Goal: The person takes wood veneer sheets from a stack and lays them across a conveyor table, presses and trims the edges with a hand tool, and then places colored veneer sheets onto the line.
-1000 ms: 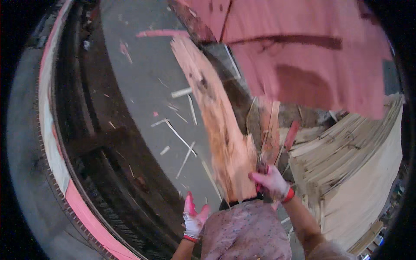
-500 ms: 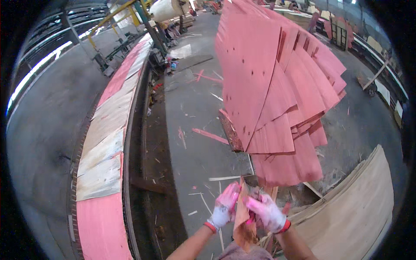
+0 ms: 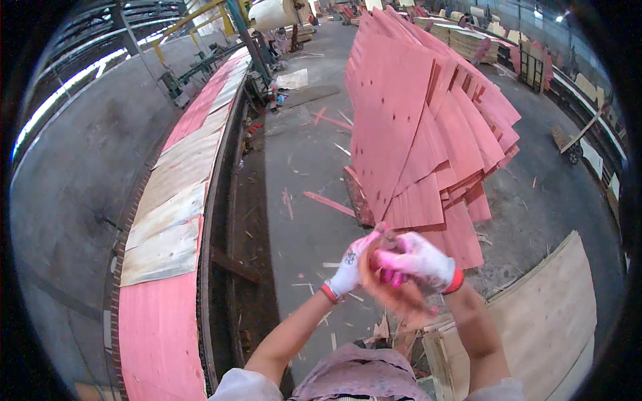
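Note:
In front of my body, both hands, in white gloves stained pink at the fingers, grip a curled orange-brown strip of wood veneer (image 3: 396,295). My left hand (image 3: 352,262) is closed at the strip's upper left end. Closed too, my right hand (image 3: 418,260) has its bent pink fingers against the strip's inner side. Motion blurs the strip's lower end. Just beyond the hands rises a fanned stack of pink veneer sheets (image 3: 394,140), and the nearest sheets hang down close to the right glove.
To the left runs a long conveyor bed with pink sheets (image 3: 160,334) and pale sheets (image 3: 164,250) on it. Bare tan veneer sheets (image 3: 542,321) are piled at the lower right. Pink and pale scraps (image 3: 329,204) litter the grey floor. A wheeled cart (image 3: 572,150) stands far right.
Both hands have risen and moved away from my body with the veneer strip. The strip, roughly upright before, is now curled and swung toward the lower right. The view has shifted slightly.

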The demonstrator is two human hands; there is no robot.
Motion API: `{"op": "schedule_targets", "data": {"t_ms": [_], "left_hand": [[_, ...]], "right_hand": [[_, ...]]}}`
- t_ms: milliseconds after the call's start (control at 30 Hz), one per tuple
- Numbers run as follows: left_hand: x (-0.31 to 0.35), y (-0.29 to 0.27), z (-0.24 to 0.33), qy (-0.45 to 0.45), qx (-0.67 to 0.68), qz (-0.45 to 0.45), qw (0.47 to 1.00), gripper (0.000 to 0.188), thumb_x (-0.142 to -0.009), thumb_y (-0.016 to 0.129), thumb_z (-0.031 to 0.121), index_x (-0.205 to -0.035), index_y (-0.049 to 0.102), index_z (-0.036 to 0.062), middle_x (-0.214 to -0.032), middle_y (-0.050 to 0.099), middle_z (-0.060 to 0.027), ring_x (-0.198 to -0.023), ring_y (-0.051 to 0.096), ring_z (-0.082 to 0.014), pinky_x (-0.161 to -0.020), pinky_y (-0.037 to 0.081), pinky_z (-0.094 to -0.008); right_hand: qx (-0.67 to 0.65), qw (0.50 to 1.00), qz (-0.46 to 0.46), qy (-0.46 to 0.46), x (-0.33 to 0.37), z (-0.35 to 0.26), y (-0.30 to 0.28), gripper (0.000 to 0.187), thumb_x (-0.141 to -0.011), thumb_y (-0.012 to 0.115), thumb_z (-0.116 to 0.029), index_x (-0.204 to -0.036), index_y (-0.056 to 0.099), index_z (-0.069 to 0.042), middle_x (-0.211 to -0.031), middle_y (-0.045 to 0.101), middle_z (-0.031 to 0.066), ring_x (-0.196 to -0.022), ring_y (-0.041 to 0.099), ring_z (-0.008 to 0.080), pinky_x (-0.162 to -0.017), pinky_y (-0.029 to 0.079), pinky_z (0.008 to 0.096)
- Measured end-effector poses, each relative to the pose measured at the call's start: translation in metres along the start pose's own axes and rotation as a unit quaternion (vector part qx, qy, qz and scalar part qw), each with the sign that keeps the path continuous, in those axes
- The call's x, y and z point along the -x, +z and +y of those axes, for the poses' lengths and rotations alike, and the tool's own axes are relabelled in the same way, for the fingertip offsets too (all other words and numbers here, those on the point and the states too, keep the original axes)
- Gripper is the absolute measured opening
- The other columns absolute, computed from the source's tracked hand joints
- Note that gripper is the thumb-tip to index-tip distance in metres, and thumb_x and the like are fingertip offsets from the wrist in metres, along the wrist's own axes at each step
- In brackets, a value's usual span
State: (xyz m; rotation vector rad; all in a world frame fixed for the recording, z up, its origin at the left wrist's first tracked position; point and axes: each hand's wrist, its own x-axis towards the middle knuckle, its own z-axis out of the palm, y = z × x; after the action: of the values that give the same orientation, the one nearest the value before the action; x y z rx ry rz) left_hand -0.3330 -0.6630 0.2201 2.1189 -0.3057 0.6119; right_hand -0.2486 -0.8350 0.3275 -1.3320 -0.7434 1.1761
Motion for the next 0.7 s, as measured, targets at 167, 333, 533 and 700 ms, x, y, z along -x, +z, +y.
{"op": "schedule_targets", "data": {"t_ms": [167,333,533,700], "left_hand": [[-0.029,-0.027,0.036,-0.148,0.395,0.151,0.894,0.101,-0.056,0.088,0.009,-0.138,0.03,0.0041,-0.126,0.051,-0.0069,-0.111,0.052,-0.0175,-0.096,0.044,-0.0324],[-0.057,-0.063,0.042,-0.071,0.338,0.183,0.92,0.092,-0.061,0.085,0.008,-0.136,0.031,0.0038,-0.125,0.051,-0.0075,-0.109,0.053,-0.0173,-0.091,0.046,-0.0318],[-0.088,-0.089,0.109,-0.089,0.428,0.233,0.869,0.082,-0.058,0.083,0.004,-0.128,0.04,0.0006,-0.118,0.057,-0.0073,-0.104,0.057,-0.0172,-0.087,0.048,-0.0314],[-0.096,-0.108,0.117,-0.011,0.369,0.245,0.897,0.069,-0.067,0.078,0.002,-0.124,0.041,-0.0001,-0.111,0.059,-0.0117,-0.09,0.063,-0.019,-0.078,0.052,-0.0292]], "right_hand": [[0.037,0.944,0.277,-0.177,0.046,-0.008,-0.037,0.035,-0.087,0.061,-0.018,-0.116,0.055,0.001,-0.102,0.062,0.0076,-0.085,0.059,0.0109,-0.073,0.049,0.0257],[0.121,0.96,0.197,-0.159,0.059,0.098,-0.076,0.06,-0.082,0.067,-0.021,-0.133,0.04,-0.003,-0.132,0.048,0.0098,-0.109,0.054,0.0162,-0.086,0.047,0.0327],[-0.021,0.956,0.176,-0.232,0.008,0.166,-0.017,0.067,-0.076,0.072,-0.011,-0.134,0.039,-0.001,-0.133,0.046,0.0092,-0.111,0.053,0.0183,-0.091,0.046,0.0332],[-0.082,0.943,0.255,-0.198,-0.017,0.212,-0.015,0.054,-0.076,0.073,-0.008,-0.124,0.05,-0.001,-0.113,0.058,0.0054,-0.102,0.056,0.0155,-0.083,0.049,0.0282]]}}
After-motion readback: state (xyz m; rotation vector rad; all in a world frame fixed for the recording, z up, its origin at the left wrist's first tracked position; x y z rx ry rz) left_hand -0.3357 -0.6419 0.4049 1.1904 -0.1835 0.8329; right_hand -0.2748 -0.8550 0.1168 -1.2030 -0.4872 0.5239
